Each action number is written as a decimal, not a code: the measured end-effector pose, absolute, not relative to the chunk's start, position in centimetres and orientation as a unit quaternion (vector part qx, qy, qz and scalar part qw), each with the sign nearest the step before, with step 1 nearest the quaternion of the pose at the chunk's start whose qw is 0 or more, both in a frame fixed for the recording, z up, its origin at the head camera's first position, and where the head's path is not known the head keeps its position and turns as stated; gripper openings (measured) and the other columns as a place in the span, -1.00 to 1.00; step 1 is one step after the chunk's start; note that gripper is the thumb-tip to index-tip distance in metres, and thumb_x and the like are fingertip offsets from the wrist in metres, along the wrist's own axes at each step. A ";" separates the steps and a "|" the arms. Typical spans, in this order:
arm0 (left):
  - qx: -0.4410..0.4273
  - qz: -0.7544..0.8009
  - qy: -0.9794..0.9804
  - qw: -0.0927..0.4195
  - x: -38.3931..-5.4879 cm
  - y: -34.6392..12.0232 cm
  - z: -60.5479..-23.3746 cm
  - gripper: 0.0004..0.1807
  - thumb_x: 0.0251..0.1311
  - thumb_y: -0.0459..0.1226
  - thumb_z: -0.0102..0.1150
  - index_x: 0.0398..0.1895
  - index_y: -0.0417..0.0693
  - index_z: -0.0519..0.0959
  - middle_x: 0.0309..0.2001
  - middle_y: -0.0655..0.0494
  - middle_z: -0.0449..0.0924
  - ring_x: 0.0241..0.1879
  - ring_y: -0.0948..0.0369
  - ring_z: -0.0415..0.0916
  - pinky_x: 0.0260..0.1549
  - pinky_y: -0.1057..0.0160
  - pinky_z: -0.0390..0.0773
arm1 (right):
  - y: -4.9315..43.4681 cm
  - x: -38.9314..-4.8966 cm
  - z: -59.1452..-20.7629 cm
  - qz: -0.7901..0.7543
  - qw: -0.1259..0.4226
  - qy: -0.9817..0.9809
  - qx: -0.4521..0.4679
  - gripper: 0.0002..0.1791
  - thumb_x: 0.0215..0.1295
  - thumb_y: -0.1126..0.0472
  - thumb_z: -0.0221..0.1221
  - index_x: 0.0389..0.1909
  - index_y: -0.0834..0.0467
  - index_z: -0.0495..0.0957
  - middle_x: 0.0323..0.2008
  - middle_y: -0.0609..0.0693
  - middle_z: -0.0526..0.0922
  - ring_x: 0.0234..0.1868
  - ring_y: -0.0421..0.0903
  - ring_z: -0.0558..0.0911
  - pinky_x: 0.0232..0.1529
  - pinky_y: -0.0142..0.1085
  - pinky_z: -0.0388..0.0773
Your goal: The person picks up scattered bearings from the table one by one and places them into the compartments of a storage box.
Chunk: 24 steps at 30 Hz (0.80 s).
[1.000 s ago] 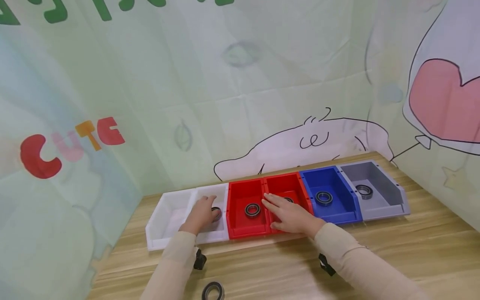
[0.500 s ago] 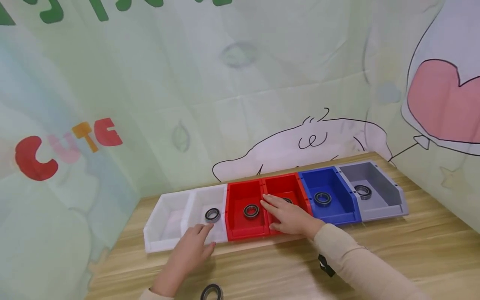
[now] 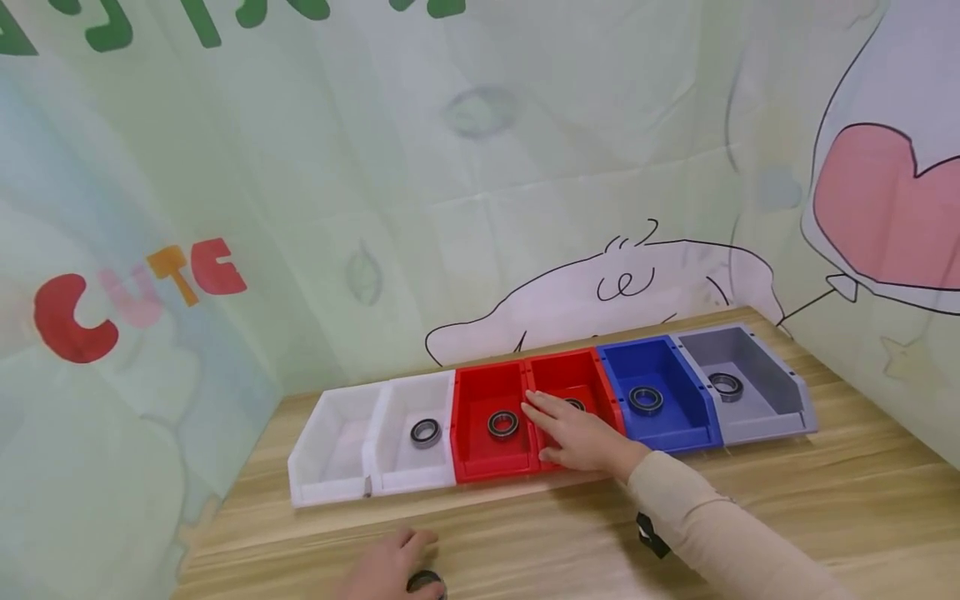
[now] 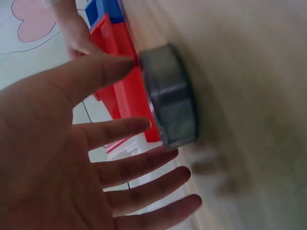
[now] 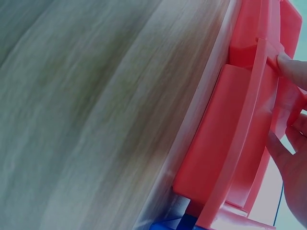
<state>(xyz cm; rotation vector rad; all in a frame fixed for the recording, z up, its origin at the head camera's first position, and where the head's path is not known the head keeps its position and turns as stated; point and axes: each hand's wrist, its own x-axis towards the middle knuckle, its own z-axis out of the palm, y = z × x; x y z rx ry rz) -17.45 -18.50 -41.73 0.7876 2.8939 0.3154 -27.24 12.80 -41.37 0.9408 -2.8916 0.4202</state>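
My left hand (image 3: pixel 384 568) is low in the head view, beside a ball bearing (image 3: pixel 424 576) on the table. In the left wrist view, the thumb and spread, fairly straight fingers reach toward the bearing (image 4: pixel 173 98), which stands out as a dark-edged metal ring. My right hand (image 3: pixel 576 433) rests over the right red bin (image 3: pixel 573 364), its fingers extended across the divider between the two red bins. In the right wrist view, its thumb and fingers (image 5: pixel 293 72) lie at the red rim. A bearing (image 3: pixel 576 404) inside that bin is partly hidden by this hand.
Bins stand in a joined row along the back of the wooden table (image 3: pixel 510 542). One bearing each lies in the second white bin (image 3: pixel 397 479), left red bin (image 3: pixel 480 467), blue bin (image 3: pixel 675 433) and grey bin (image 3: pixel 765 421). The leftmost white bin (image 3: pixel 330 492) shows no bearing.
My left hand has drawn back from the second white bin, leaving its bearing there, and come down to the loose bearing on the table. My right hand has stayed on the red bins.
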 end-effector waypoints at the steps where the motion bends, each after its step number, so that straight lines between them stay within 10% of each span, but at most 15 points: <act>1: 0.259 0.104 0.956 0.086 -17.2 -18.6 -42.1 -0.33 -0.04 0.19 0.20 0.08 0.00 0.44 -0.17 0.05 0.47 -0.23 0.10 0.46 -0.33 0.13 0.52 | 12.7 -27.2 -41.4 0.135 0.036 -0.941 0.307 -0.22 0.18 0.03 0.19 0.38 0.11 0.10 0.43 0.05 0.03 0.43 0.06 0.05 0.26 -0.08 0.31; 7: 0.260 0.108 0.953 0.116 -16.1 -18.6 -43.3 -0.40 -0.09 0.33 0.10 -0.01 0.28 0.46 -0.37 0.21 0.24 -0.39 0.28 0.18 -0.53 0.39 0.21 | 12.7 -27.1 -41.5 0.139 0.042 -0.942 0.302 -0.21 0.17 0.04 0.20 0.38 0.11 0.10 0.43 0.05 0.03 0.43 0.06 0.06 0.26 -0.07 0.31; 24: 0.260 0.134 0.954 0.066 -16.1 -19.1 -43.5 -0.61 -0.13 0.08 0.31 -0.28 0.10 0.53 -0.46 0.18 0.19 -0.54 0.32 0.12 -0.61 0.41 0.14 | 12.8 -27.2 -41.5 0.148 0.033 -0.943 0.298 -0.21 0.18 0.04 0.20 0.39 0.09 0.08 0.44 0.03 0.01 0.43 0.05 0.04 0.26 -0.07 0.31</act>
